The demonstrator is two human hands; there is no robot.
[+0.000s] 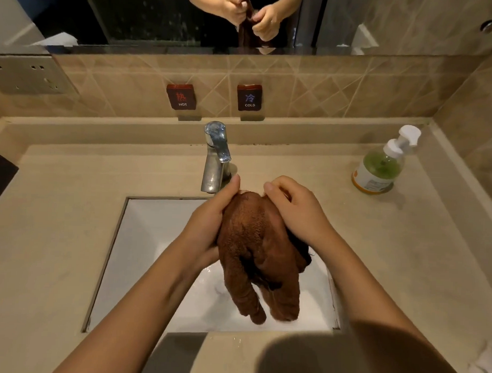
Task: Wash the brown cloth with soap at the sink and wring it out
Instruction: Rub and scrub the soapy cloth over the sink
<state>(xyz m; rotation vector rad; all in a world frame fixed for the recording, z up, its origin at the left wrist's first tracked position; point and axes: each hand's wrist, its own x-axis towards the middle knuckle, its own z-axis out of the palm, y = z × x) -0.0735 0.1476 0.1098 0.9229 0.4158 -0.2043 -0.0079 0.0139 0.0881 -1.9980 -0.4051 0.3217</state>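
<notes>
Brown cloth [258, 253]; white sink [153, 239]; beige bench [56, 235]; chrome tap [215, 154]; green soap btl [382, 166] w/ white pump; tan diagonal-line tiles [326, 86].

Brown cloth [254, 242] bunched up, held over white sink [153, 239].
Terry texture, gripped at top btwn left hand [210, 221] & right hand [297, 213]; two twisted ends hang down. Green soap bottle [379, 168] w/ white pump stands upright, well right of sink.

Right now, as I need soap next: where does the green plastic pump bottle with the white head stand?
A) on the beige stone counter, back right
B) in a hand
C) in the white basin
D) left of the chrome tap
A: the green pump bottle stands on the beige counter, back right.
</notes>
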